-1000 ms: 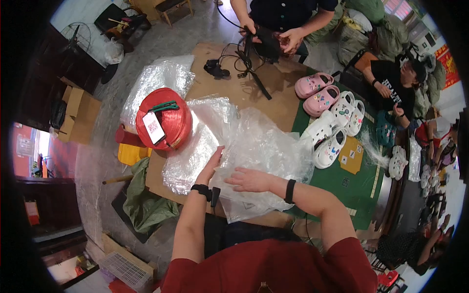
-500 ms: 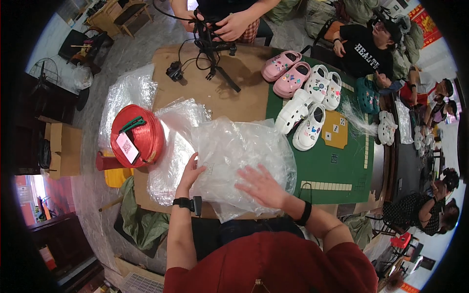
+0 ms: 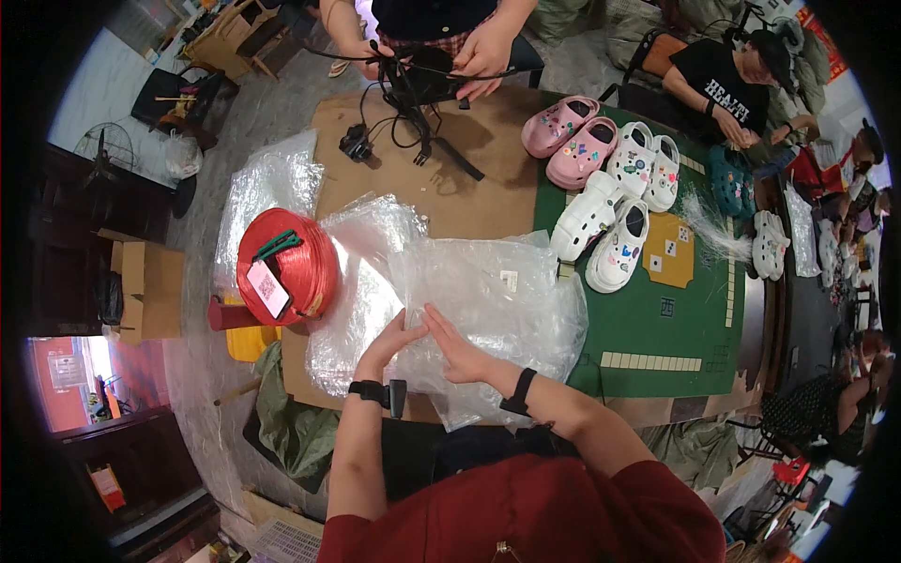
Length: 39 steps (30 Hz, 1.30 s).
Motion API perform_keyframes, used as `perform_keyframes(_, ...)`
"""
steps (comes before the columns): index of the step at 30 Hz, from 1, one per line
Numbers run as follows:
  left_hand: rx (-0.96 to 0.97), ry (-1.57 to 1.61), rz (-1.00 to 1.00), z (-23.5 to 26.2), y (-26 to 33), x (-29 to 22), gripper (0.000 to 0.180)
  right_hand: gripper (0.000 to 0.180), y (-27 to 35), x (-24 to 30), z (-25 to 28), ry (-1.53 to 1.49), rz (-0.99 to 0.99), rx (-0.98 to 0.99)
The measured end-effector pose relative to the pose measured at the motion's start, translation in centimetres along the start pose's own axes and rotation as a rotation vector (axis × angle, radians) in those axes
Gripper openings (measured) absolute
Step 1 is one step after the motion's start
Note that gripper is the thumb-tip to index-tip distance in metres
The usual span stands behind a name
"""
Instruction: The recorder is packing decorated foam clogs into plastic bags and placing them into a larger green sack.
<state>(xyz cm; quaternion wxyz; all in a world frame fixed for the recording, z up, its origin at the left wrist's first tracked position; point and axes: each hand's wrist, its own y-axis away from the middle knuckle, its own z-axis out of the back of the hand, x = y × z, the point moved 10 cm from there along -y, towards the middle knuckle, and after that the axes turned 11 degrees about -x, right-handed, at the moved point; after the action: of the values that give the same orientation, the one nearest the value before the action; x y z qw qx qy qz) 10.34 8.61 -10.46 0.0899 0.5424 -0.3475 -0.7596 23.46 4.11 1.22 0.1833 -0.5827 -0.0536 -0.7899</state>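
Observation:
A pile of clear plastic bags (image 3: 507,328) lies on the table in front of me. At its left edge rests my left hand (image 3: 387,347), fingers stretched out and thumb raised. My right hand (image 3: 455,349) lies on the bags just right of it, fingers straight and pointing toward the left hand. Neither hand visibly grips anything. Left of the pile, more shiny clear plastic sheets (image 3: 352,281) spread out under and beside a red roll of plastic twine (image 3: 314,258). On that roll sit a phone (image 3: 268,289) and green-handled snips (image 3: 278,244).
Pink clogs (image 3: 582,161) and white clogs (image 3: 619,253) stand on the green mat (image 3: 638,328) at the right. Across the table, another person's hands (image 3: 483,56) handle black cables (image 3: 413,89). A small black camera-like device (image 3: 356,144) lies on the brown board (image 3: 479,206).
My right hand has moved left across the bags, close to my left hand. The view has shifted a little. The person opposite has shifted their hands on the cables.

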Motion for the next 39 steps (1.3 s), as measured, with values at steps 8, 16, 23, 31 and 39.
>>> perform_keyframes(8, -0.231, -0.005, -0.236, 2.3, 1.3, 5.4, 0.055, 0.096, 1.4, 3.3, 5.3, 0.236, 0.136, -0.259)
perform_keyframes(16, 0.110, -0.388, -0.328, -3.4, 4.5, -7.9, 0.059, 0.146, 1.2, 3.7, 19.8, 0.613, 0.089, -0.422)
perform_keyframes(23, 0.289, -0.271, -0.093, -2.6, 10.8, -11.7, 0.054, 0.142, -1.1, 5.8, 20.1, 0.555, 0.021, 0.134)
perform_keyframes(31, 0.355, 0.171, -0.019, -3.1, 15.1, -20.0, 0.047, 0.111, 0.7, 6.8, 17.7, -0.064, 0.106, 0.047)
perform_keyframes(39, 0.435, -0.369, -0.211, -0.8, 8.8, -13.7, 0.056, 0.085, 6.5, 1.4, 11.7, -0.031, -0.430, 0.211)
